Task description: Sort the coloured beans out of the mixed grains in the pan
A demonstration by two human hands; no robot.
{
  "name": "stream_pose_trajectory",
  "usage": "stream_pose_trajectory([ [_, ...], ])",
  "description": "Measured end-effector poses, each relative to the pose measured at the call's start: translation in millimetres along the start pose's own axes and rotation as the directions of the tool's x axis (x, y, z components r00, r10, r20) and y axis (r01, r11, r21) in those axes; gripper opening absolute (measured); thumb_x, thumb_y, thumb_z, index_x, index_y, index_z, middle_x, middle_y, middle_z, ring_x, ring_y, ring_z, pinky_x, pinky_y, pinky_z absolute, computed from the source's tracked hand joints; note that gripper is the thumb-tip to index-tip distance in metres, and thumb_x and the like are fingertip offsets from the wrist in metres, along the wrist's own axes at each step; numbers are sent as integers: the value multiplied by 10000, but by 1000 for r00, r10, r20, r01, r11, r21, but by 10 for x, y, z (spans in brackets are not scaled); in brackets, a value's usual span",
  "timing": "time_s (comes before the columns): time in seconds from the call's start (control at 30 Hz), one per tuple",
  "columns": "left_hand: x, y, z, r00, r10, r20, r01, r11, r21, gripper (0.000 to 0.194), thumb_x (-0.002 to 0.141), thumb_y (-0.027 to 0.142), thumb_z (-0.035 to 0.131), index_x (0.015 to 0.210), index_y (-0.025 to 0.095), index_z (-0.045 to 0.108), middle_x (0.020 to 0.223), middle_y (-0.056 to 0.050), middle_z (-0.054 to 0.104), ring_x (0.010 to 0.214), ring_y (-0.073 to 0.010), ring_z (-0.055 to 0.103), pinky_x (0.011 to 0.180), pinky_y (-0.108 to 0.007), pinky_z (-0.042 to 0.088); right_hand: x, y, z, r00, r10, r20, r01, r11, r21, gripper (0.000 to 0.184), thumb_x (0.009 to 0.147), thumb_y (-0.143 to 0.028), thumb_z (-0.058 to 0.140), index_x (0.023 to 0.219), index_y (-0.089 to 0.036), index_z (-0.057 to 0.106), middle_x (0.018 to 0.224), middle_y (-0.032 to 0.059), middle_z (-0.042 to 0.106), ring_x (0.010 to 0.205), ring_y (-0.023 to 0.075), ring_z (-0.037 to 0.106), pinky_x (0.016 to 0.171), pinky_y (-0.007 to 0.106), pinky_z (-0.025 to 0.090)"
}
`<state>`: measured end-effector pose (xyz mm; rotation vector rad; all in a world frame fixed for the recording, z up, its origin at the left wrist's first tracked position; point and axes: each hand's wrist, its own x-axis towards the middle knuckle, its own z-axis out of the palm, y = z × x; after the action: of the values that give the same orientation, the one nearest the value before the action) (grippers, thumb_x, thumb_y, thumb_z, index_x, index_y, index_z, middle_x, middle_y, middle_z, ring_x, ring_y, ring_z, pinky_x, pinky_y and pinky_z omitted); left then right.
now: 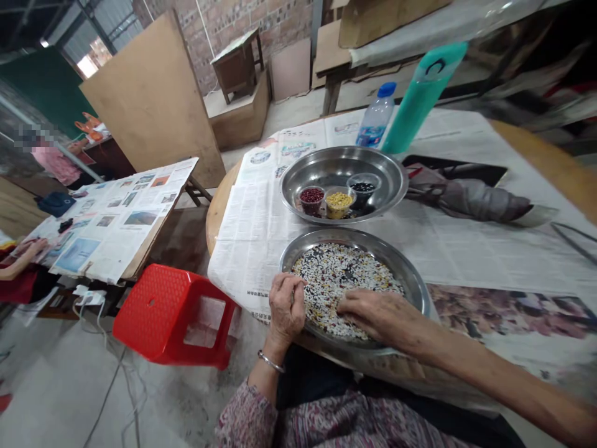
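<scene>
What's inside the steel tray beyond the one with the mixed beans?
The far steel tray holds three small cups: red beans, yellow grains, black beans; its floor beneath them is hidden.

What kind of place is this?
Probably a plain workshop or shared workroom: there is a bare brick wall, a concrete floor, and newspaper-covered tables, with another person nearby.

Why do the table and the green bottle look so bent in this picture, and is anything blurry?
In the head view, wide-angle distortion curves the round wooden table edge and tilts the teal flask; the upper right corner is blurred; soft glare lies on the lower steel tray; shadows stay faint.
</scene>
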<state>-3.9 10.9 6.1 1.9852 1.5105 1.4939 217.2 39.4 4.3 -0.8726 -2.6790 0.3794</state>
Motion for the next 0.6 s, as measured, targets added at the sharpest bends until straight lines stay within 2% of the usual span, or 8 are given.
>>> stream_pose_trajectory([
  [0.1, 8, 0, -3, 1000, 11, -5, -11, 1000, 17, 237, 1015, 187, 448, 904, 178, 658, 888, -59, 668, 910, -179, 625, 861, -326, 534, 153, 215, -15, 990, 58, -126, -74, 990, -122, 285, 916, -124, 469, 1024, -226, 713, 947, 57, 734, 850, 182, 666, 677, 277, 472],
  [0.2, 15, -7, -1, 1000, 12, -8, -12, 1000, 20, 243, 1020, 201, 448, 909, 180, 663, 889, -59, 673, 928, -182, 630, 881, -333, 534, 364, 359, -81, 961, 183, -206, -221, 959, -180, 264, 948, -187, 468, 1024, -215, 719, 990, 89, 719, 927, 219, 637, 715, 308, 492],
  [0.27, 20, -12, -1, 1000, 15, -7, -15, 1000, 20, 248, 1022, 203, 446, 905, 183, 663, 883, -58, 674, 927, -183, 628, 887, -340, 532, 503, 363, -112, 936, 265, -234, -316, 923, -218, 248, 972, -272, 483, 1028, -203, 715, 1007, 115, 703, 972, 253, 608, 718, 329, 492],
  [0.33, 24, -15, -3, 1000, 16, -3, -16, 1000, 22, 251, 1024, 202, 444, 902, 186, 662, 879, -56, 671, 923, -183, 626, 883, -342, 532, 598, 276, -106, 931, 282, -230, -334, 915, -229, 254, 983, -337, 505, 1053, -192, 701, 1026, 128, 690, 997, 267, 588, 737, 338, 490],
  [0.4, 27, -14, -8, 1000, 14, 1, -14, 1000, 24, 248, 1024, 198, 444, 906, 185, 662, 881, -55, 667, 922, -182, 625, 878, -339, 531, 621, 120, -62, 958, 215, -188, -250, 950, -190, 236, 973, -343, 550, 1080, -182, 686, 1044, 128, 678, 1011, 264, 582, 769, 342, 491],
  [0.47, 28, -11, -15, 1000, 16, 5, -16, 999, 30, 242, 1024, 197, 447, 914, 182, 662, 888, -54, 666, 927, -180, 626, 876, -336, 531, 564, -51, 1, 988, 92, -127, -106, 988, -108, 188, 944, -310, 608, 1058, -178, 678, 1043, 117, 666, 998, 250, 583, 794, 348, 497],
  [0.53, 28, -8, -20, 1000, 19, 14, -20, 999, 36, 239, 1027, 196, 447, 923, 179, 661, 894, -53, 666, 929, -177, 627, 876, -331, 530, 446, -176, 50, 997, -31, -69, 30, 999, -20, 97, 914, -260, 641, 975, -192, 673, 1013, 90, 660, 957, 229, 587, 793, 345, 502],
  [0.6, 30, -5, -18, 999, 24, 23, -25, 999, 37, 237, 1030, 190, 446, 923, 178, 657, 893, -51, 665, 930, -173, 626, 880, -326, 529, 296, -212, 63, 994, -100, -42, 101, 995, 20, 44, 896, -187, 626, 873, -208, 657, 953, 62, 658, 905, 211, 587, 768, 335, 504],
])
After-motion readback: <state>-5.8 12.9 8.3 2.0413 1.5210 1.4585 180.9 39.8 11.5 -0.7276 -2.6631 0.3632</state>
